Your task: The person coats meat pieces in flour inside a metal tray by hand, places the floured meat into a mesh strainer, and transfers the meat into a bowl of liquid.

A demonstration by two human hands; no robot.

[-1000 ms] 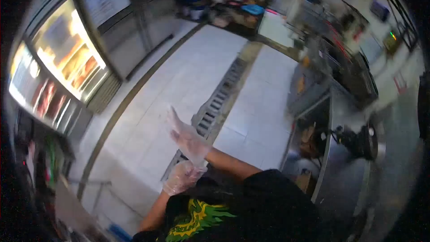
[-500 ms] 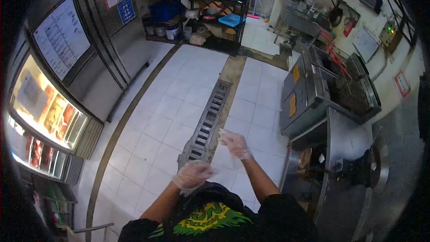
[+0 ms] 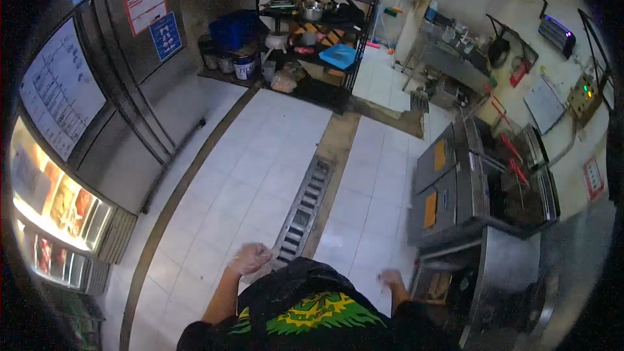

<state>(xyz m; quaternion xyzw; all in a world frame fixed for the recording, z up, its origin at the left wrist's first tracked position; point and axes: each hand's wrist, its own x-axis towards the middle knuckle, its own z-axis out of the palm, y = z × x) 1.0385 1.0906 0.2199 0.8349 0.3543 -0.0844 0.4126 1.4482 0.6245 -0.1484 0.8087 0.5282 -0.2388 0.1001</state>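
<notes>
My left hand (image 3: 250,259) wears a thin clear plastic glove and is held in front of my body at the left, its fingers curled in and no object showing in them. Lower on the right, close to my side, my right hand (image 3: 390,278) is small and smeared by motion, so its fingers cannot be made out. Neither hand touches anything around it. Beneath them is the white tiled floor (image 3: 214,221), with a metal drain grate (image 3: 303,214) running away from me. My black shirt (image 3: 305,286) has a green and yellow print.
Lit display fridges (image 3: 62,201) and a tall steel cabinet (image 3: 123,110) line the left. Ahead stands a black shelf rack (image 3: 312,23) with pots and a blue tray (image 3: 338,56). Fryers with red-handled baskets (image 3: 513,156) and a steel counter (image 3: 513,260) flank me at the right.
My hands have parted: the left has shifted slightly left and down, the right has dropped down and to the right. The view has tilted up a little, showing more of the far shelves.
</notes>
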